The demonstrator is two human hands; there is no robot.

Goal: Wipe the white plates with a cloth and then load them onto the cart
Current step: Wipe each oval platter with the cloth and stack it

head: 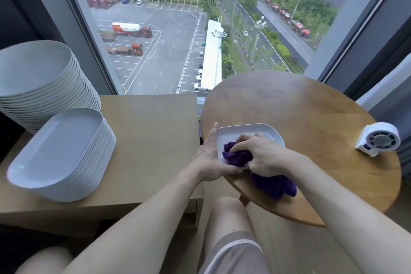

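A white rounded-rectangle plate lies on the round wooden table near its left edge. My right hand grips a bunched purple cloth and presses it onto the plate; the cloth's tail hangs off the table's front edge. My left hand holds the plate's left rim, thumb curled under the near edge and fingers stretched along the side. Two stacks of white plates stand at the left: a tall one at the back and a shorter one in front.
Both stacks stand on a light wooden cabinet top left of the round table. A small white fan sits on the table's right side. A large window is straight ahead. My bare knees are below the table.
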